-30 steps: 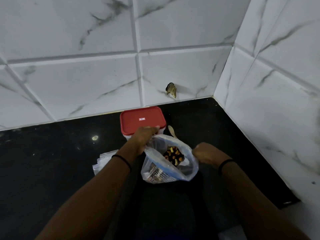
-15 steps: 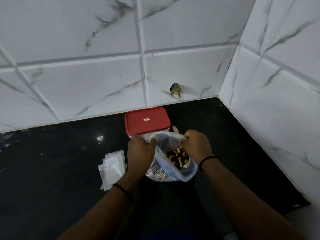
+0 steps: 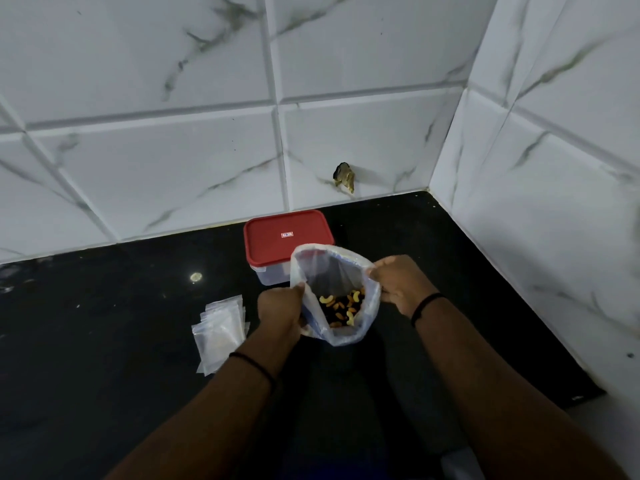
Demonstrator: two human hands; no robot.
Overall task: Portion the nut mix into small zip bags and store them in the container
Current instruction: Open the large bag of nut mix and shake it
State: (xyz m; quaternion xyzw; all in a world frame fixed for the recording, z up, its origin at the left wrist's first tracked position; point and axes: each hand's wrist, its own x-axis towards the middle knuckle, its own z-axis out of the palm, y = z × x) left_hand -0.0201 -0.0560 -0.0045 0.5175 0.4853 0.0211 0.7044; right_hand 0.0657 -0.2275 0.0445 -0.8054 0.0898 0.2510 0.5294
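On the black counter (image 3: 104, 341) near its back right corner, the red-lidded container (image 3: 287, 237) stands shut. Just before it, the left hand (image 3: 280, 315) and right hand (image 3: 396, 284) pinch the nut bag (image 3: 337, 271) mouth apart, nuts (image 3: 343, 308) probably shallow; hold the rim wide and upright. Small zip bags (image 3: 220, 329) wait left.

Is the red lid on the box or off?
On. The red lid sits flat on the box, covering its top.

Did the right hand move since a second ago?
Yes. The right hand swung in toward the red-lidded container and now pinches the nut bag rim.
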